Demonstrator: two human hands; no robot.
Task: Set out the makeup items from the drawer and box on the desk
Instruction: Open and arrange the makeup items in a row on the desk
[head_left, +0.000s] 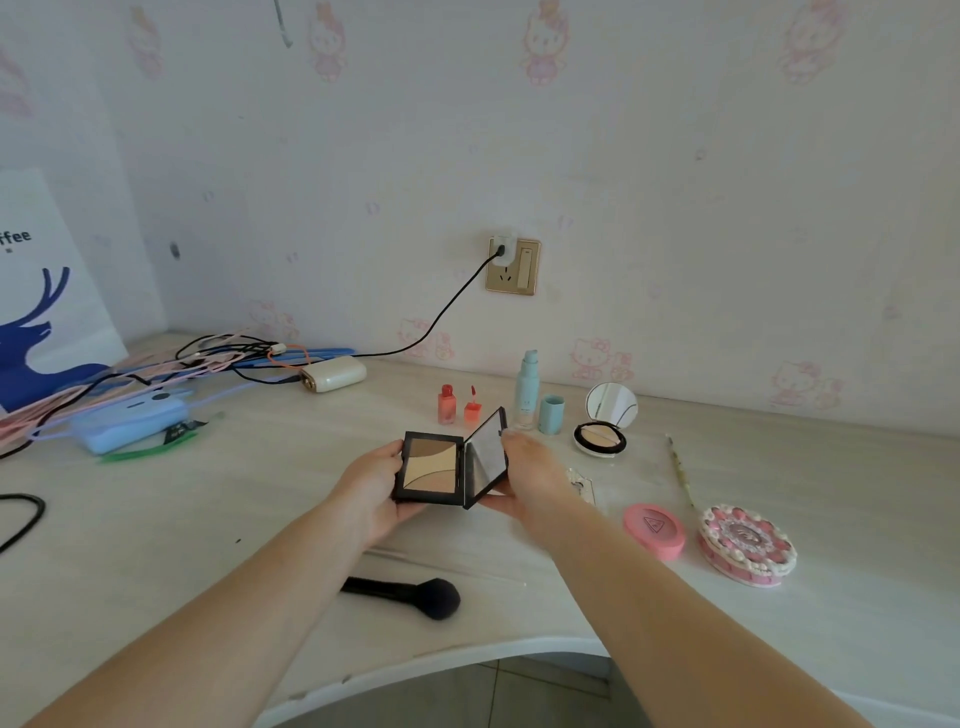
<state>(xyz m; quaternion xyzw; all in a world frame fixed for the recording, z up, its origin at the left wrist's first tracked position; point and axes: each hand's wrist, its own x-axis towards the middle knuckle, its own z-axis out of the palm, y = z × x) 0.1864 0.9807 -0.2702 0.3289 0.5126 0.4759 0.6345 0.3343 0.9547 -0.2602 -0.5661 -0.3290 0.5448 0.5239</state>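
Both hands' grip holds one open palette (447, 470); two red bottles (447, 404) behind.

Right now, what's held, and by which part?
Black palette, open: left hand grips the base's left edge, right hand holds the mirrored lid.

Black palette (434, 470) with 3 tan and beige pans; pink round compact (655, 530); pale blue bottle (527, 391); 2 red-orange lip tints (459, 404); black brush (410, 595); pink cat-print wallpaper (675, 156).
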